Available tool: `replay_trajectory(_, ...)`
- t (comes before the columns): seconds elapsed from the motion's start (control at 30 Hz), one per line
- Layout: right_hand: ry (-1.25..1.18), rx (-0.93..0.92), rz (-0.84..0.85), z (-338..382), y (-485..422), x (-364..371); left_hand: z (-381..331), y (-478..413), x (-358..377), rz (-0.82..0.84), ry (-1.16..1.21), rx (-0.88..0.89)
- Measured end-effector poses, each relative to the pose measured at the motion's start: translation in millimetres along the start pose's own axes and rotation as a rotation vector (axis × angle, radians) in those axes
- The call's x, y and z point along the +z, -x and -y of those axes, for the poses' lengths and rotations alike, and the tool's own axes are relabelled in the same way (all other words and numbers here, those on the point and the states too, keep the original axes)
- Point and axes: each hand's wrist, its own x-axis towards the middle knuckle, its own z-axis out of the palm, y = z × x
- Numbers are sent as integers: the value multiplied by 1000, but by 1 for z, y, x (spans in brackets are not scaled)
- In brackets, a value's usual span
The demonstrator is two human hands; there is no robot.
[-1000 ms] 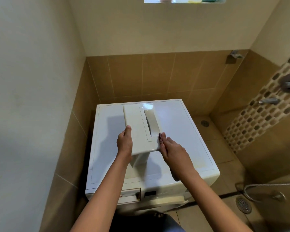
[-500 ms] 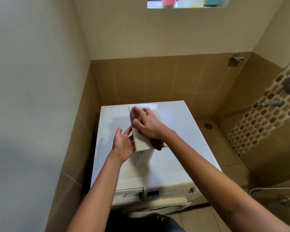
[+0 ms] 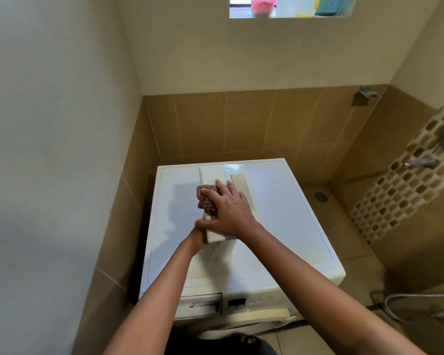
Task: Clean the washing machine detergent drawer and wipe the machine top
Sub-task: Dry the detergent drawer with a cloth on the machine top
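From my remote seat I see the detergent drawer (image 3: 237, 184) out of the machine and held over the machine top (image 3: 287, 216), its pale front panel turned up toward the camera and its body running down beneath it; I cannot tell whether the lower end touches the top. The left grip (image 3: 200, 233) is clamped on the near left corner of the panel, thumb over the edge, with the rest of its fingers hidden behind the drawer. The right grip (image 3: 230, 210) lies across the panel from the right, fingers bent around a bunched, reddish striped cloth (image 3: 203, 199) and pressing it against the panel's left edge — so that grip is closed on the cloth, not on the drawer. The recessed handle of the panel shows just right of the knuckles. Below, on the machine's front at the left, the drawer slot (image 3: 200, 304) stands open, with a small dark display (image 3: 236, 302) just beside it. The machine sits in a corner between a plain wall on the left and brown tiles behind. On the high window ledge stand a pink container (image 3: 263, 5) and a teal basket (image 3: 331, 5). To the right — well apart from the machine — a tap (image 3: 420, 163) juts from a mosaic strip, a floor drain (image 3: 320, 196) lies by the machine's far corner, and a shower hose (image 3: 405, 301) curls low on the wall.
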Motion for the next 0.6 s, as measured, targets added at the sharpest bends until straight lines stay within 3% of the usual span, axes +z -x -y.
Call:
replay_trajectory(0.07, -15, 107, 41, 3, -1, -2, 1, -1, 4, 21, -45, 45)
replay_trajectory(0.2, -117, 224, 31, -2, -8, -4, -1, -15, 19, 64, 152, 176)
replay_trajectory(0.27, -276, 212, 7, -12, -5, -9, 5, -28, 18, -74, -85, 261)
replay_trajectory(0.37, -632, 240, -17, -39, 2, -31, 18, -41, 1, -100, -767, 517)
replay_trajectory(0.43, -864, 283, 27, -62, 5, -45, 19, -43, -8, -192, -1019, 609)
replay_trajectory(0.53, -1060, 332, 32, -93, 6, -47, 6, -32, -22, -440, -838, 670)
replay_trajectory(0.6, -1148, 371, -7, -104, 7, -42, 2, -24, -35, -694, -840, 671)
